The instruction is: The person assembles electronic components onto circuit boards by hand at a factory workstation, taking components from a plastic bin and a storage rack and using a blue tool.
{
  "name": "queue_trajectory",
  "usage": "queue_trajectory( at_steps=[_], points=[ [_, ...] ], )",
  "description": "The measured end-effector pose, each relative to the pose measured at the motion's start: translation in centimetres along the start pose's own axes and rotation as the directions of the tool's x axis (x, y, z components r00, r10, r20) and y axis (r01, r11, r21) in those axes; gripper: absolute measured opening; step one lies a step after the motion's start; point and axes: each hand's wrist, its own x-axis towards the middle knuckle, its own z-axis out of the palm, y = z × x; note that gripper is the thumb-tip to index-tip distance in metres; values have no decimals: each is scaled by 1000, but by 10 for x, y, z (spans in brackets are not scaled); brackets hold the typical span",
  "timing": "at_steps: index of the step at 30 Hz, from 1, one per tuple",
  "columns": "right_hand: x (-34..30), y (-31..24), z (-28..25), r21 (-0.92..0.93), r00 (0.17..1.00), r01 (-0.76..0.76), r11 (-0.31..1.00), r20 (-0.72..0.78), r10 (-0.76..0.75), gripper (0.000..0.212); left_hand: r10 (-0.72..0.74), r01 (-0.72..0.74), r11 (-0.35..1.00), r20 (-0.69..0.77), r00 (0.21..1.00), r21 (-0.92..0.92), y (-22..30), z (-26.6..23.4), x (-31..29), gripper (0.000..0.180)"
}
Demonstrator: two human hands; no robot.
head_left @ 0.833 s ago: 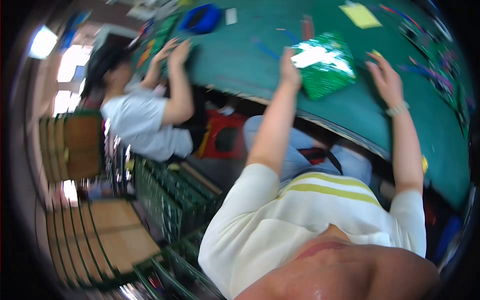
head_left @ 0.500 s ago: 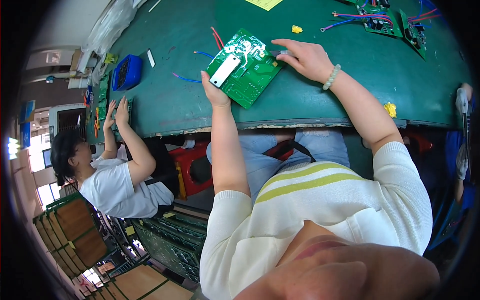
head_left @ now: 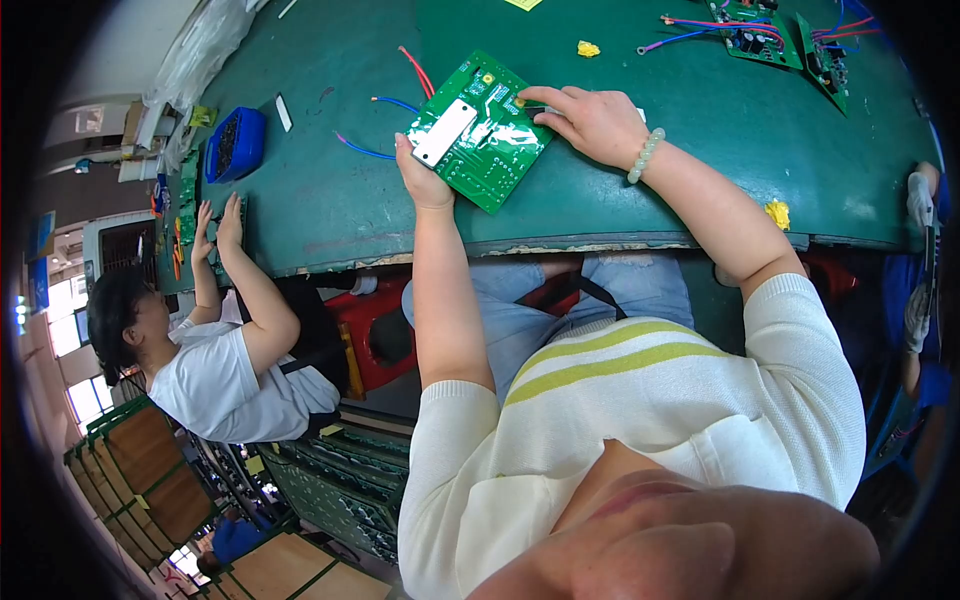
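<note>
My left hand (head_left: 425,181) is closed on the lower left edge of a green circuit board (head_left: 512,160), thumb up beside a pale metal plate (head_left: 445,132) fixed on it. The board is held tilted over the table, its solder side towards me. Red wires (head_left: 416,72) and blue wires (head_left: 366,151) stick out past its left side. In my right hand (head_left: 596,126) is a slim pen-like tool (head_left: 537,114) with a dark front part; its tip is at the board's upper right edge. Fingers partly hide the tool, so its exact kind does not show.
Wired circuit boards (head_left: 755,38) lie at the far right of the green table (head_left: 340,215). Yellow crumpled pieces (head_left: 588,48) and a blue bin (head_left: 236,145) of small dark parts stand on it. Another person (head_left: 230,350) sits at left, hands raised; gloved hands (head_left: 919,200) show at right.
The board has tilted a little, and the glare on it has shifted. My right hand and the tool have moved slightly left with it. The whole view has shifted a little.
</note>
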Motion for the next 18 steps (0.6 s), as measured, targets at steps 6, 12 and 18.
queue_trajectory(
  at_steps=[6, 12, 18],
  points=[
    [1, 0, 7, -60, 998, -25, 998, -50, 22, 26, -14, 14, 998, -12, 1000, 67, -2, 2, 1, 55],
    [8, -2, 4, 67, 988, -155, 986, 30, 153, 24, -13, 12, 997, 9, 1000, 75, -6, -2, 2, 56],
    [13, -2, -1, 250, 943, -175, 952, -236, 235, 23, 29, -34, 992, 41, 999, 122, -10, -8, 5, 58]
  ],
)
